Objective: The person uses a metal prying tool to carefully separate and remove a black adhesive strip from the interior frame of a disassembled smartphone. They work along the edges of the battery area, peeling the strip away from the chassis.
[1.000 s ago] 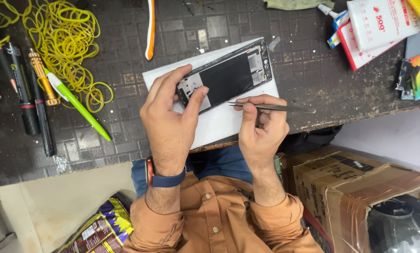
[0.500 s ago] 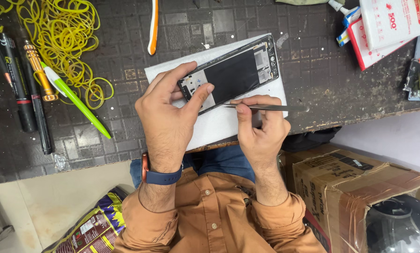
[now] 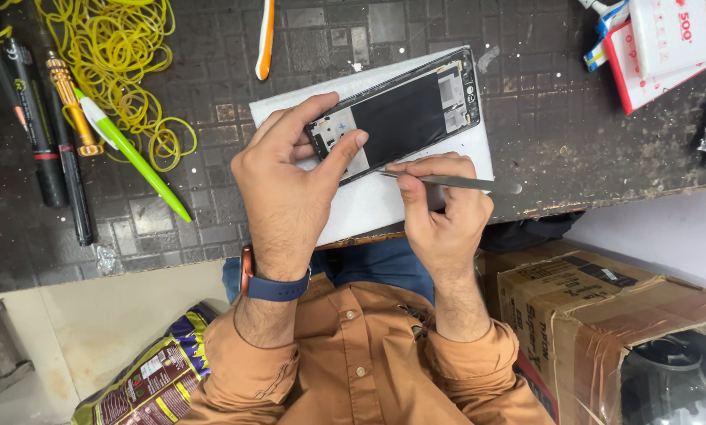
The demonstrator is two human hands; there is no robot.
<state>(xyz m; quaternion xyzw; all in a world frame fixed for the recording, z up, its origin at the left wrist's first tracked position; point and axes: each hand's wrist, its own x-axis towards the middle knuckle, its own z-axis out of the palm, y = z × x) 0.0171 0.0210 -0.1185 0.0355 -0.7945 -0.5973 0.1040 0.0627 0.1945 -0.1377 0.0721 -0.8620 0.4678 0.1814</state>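
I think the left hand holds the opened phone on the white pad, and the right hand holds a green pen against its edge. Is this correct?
Not quite. In the head view the right hand holds thin metal tweezers, not a green pen. The green pen lies untouched on the dark mat. The left hand does hold the opened phone on the white pad.

Landmark: white pad [image 3: 384, 201] on the dark bench.

- Opened phone [image 3: 396, 118], dark rectangular panel, lying on the pad.
- Red-and-white flat packets [image 3: 656, 47], stacked, far right of the pad.
- Brown cardboard box [image 3: 597, 315], taped, below-right of the pad.
- Purple-and-yellow foil pouch [image 3: 152, 378], below-left of the pad.
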